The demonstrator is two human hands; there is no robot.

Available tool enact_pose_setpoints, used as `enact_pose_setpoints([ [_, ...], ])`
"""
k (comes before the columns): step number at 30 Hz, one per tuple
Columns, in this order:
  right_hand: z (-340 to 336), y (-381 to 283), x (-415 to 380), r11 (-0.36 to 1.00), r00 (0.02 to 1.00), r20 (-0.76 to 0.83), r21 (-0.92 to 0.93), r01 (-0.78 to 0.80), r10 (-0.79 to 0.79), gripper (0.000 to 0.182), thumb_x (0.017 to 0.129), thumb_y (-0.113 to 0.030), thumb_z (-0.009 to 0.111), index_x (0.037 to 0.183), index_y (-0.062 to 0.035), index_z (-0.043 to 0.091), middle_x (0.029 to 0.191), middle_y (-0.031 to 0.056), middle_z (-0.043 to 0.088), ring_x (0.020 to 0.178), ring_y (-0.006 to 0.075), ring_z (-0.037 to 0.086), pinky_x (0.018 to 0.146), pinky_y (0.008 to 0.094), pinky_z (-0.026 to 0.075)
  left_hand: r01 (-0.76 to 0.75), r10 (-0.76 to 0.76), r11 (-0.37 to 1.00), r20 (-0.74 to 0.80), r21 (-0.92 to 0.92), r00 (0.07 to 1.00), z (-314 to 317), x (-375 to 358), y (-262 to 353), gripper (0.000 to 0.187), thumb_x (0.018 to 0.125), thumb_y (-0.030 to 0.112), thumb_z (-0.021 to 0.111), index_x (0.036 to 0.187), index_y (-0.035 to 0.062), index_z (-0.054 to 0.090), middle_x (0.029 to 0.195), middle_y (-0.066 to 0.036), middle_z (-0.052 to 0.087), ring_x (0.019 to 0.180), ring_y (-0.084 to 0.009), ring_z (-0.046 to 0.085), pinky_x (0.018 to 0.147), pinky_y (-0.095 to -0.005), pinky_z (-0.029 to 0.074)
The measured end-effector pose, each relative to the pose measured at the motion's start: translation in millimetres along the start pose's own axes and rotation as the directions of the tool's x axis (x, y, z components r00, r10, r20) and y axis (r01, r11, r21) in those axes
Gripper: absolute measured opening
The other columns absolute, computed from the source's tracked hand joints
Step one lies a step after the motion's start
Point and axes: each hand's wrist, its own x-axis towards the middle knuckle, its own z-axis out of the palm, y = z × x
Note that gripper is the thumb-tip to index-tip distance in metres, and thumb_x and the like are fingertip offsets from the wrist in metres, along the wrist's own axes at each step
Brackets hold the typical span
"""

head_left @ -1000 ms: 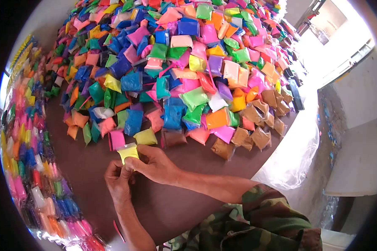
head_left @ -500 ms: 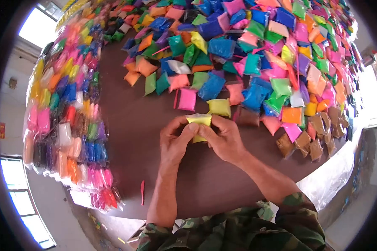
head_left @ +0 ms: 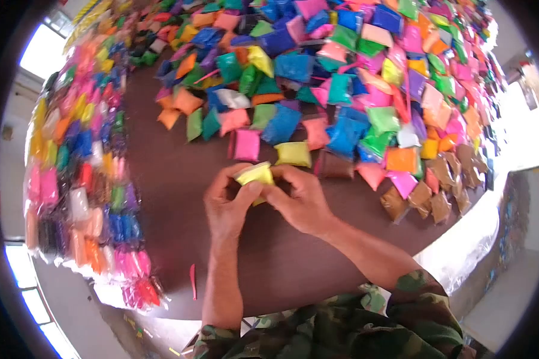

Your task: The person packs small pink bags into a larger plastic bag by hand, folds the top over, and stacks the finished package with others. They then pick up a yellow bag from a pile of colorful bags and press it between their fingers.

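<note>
Over the brown table, both hands grip one small yellow packet (head_left: 257, 174) with a clear, pale top edge. My left hand (head_left: 230, 200) has its fingers behind the packet and its thumb on the front. My right hand (head_left: 298, 200) pinches the other side, its thumb close to the left one. The lower part of the packet is mostly covered by the thumbs. Just beyond the hands lie another yellow packet (head_left: 293, 154) and a pink packet (head_left: 245, 145).
A large heap of colourful packets (head_left: 341, 90) covers the far and right side, with brown packets (head_left: 441, 206) at its edge. Clear bags of bundled packets (head_left: 90, 203) line the left. A red plastic knife-like tool (head_left: 193, 281) lies near the front edge of the table (head_left: 167, 239).
The whole view has shifted, so the table contents appear further left. The yellow packet has tilted in my hands, which keep hold of it.
</note>
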Motion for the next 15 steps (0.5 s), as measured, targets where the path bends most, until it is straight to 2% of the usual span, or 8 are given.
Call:
enact_pose_setpoints([
  [1,-1,0,0,0.992,0.997,-0.008,-0.103,0.072,-0.073,0.024,0.100,-0.014,0.073,0.118,0.0016,0.072,0.097,0.0070,0.074,0.084,0.0111,0.065,0.073,0.0300,0.054,0.005,-0.007,0.998,0.036,0.066,0.999,-2,2,-2,0.019,0.092,0.008,0.081,0.110,0.0024,0.079,0.102,-0.001,0.075,0.094,-0.0100,0.066,0.086,-0.0273,0.054],
  [3,-1,7,2,0.979,0.987,0.052,-0.129,0.156,-0.151,0.018,0.098,-0.013,0.073,0.109,0.0020,0.069,0.092,0.0128,0.070,0.084,0.0162,0.065,0.074,0.0375,0.053,0.004,-0.024,0.979,0.097,0.202,0.995,-14,4,-3,0.022,0.092,0.012,0.080,0.112,0.0013,0.078,0.102,-0.002,0.073,0.094,-0.0115,0.065,0.084,-0.0287,0.052],
  [4,-3,6,3,0.980,0.988,0.064,-0.135,0.148,-0.140,0.018,0.098,-0.012,0.073,0.108,0.0021,0.069,0.091,0.0127,0.069,0.084,0.0166,0.064,0.074,0.0380,0.053,-0.049,0.026,0.965,0.090,0.258,0.996,-14,4,-1,0.016,0.093,0.012,0.080,0.104,0.0015,0.077,0.101,-0.001,0.072,0.093,-0.0102,0.064,0.081,-0.0279,0.051],
  [7,-4,2,1,0.988,0.991,0.076,-0.098,0.116,-0.109,0.017,0.098,-0.011,0.073,0.108,0.0021,0.068,0.091,0.0123,0.068,0.083,0.0164,0.063,0.073,0.0376,0.052,-0.081,0.058,0.973,0.114,0.214,0.992,-20,4,-10,0.012,0.094,0.012,0.079,0.097,0.0022,0.073,0.097,0.000,0.070,0.088,-0.0084,0.062,0.077,-0.0268,0.049],
  [10,1,0,-1,0.997,0.995,0.082,-0.051,0.063,-0.058,0.018,0.099,-0.011,0.073,0.110,0.0018,0.068,0.092,0.0118,0.068,0.083,0.0152,0.062,0.073,0.0363,0.052,-0.084,0.077,0.994,0.098,0.071,0.992,-20,3,-14,0.012,0.094,0.012,0.081,0.094,0.0019,0.075,0.090,0.001,0.073,0.086,-0.0068,0.064,0.079,-0.0260,0.051],
  [13,-1,0,-3,0.994,0.995,0.084,-0.090,0.062,-0.054,0.018,0.098,-0.011,0.073,0.111,0.0018,0.070,0.093,0.0119,0.070,0.084,0.0154,0.065,0.073,0.0361,0.053,0.026,-0.048,0.988,0.137,0.155,0.989,-20,3,-2,0.009,0.094,0.010,0.081,0.097,0.0028,0.077,0.090,0.002,0.072,0.086,-0.0070,0.063,0.078,-0.0257,0.050],
  [14,-2,-1,-2,0.992,0.995,0.082,-0.109,0.070,-0.061,0.018,0.097,-0.010,0.073,0.111,0.0019,0.070,0.094,0.0123,0.070,0.085,0.0162,0.066,0.073,0.0365,0.053,-0.014,-0.001,0.982,0.081,0.187,0.997,-13,3,-2,0.007,0.094,0.008,0.081,0.098,0.0027,0.078,0.090,0.002,0.072,0.084,-0.0074,0.063,0.077,-0.0265,0.051],
  [15,-3,-2,-2,0.989,0.994,0.081,-0.127,0.078,-0.068,0.018,0.097,-0.010,0.073,0.111,0.0019,0.071,0.094,0.0126,0.071,0.085,0.0170,0.067,0.074,0.0369,0.054,-0.038,0.015,0.979,0.118,0.198,0.993,-15,4,-2,0.008,0.094,0.008,0.081,0.098,0.0019,0.077,0.091,0.001,0.071,0.085,-0.0081,0.063,0.078,-0.0266,0.050],
])
